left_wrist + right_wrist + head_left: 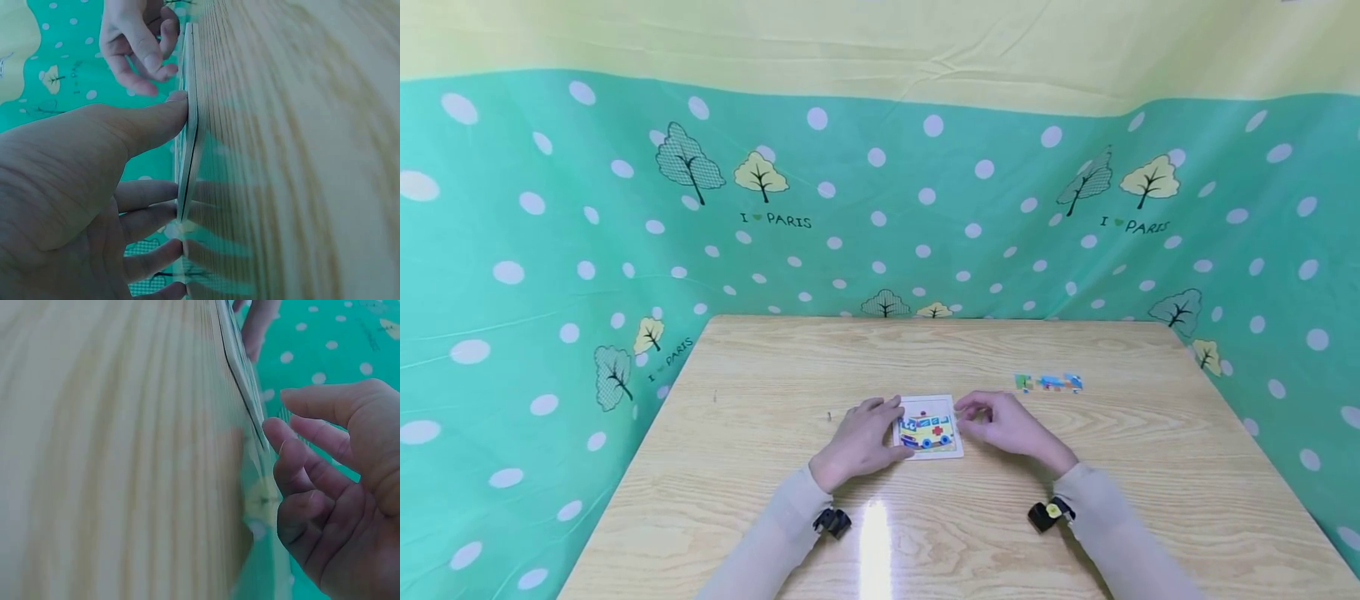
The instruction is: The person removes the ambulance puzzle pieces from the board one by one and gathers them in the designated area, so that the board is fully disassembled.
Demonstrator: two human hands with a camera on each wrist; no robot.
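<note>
A small square jigsaw board [925,454] with a pale frame lies flat on the table between both hands. Its picture is a yellow ambulance with a red cross, and the upper part inside the frame is pale. My left hand [867,439] spans the board's left side, thumb on the near corner and fingers by the far corner. In the left wrist view the left thumb [153,122] presses on the board's edge, with the fingers fairly straight. At the right edge hovers my right hand [1000,421], fingers loosely bent, nothing between thumb and fingertips in the right wrist view.
Several loose jigsaw pieces [1051,382], blue and green, lie in a row behind the right hand. The wooden table [760,500] ends at a green dotted curtain [850,208] at the back and sides. A tiny dark speck [829,415] sits left of the board.
</note>
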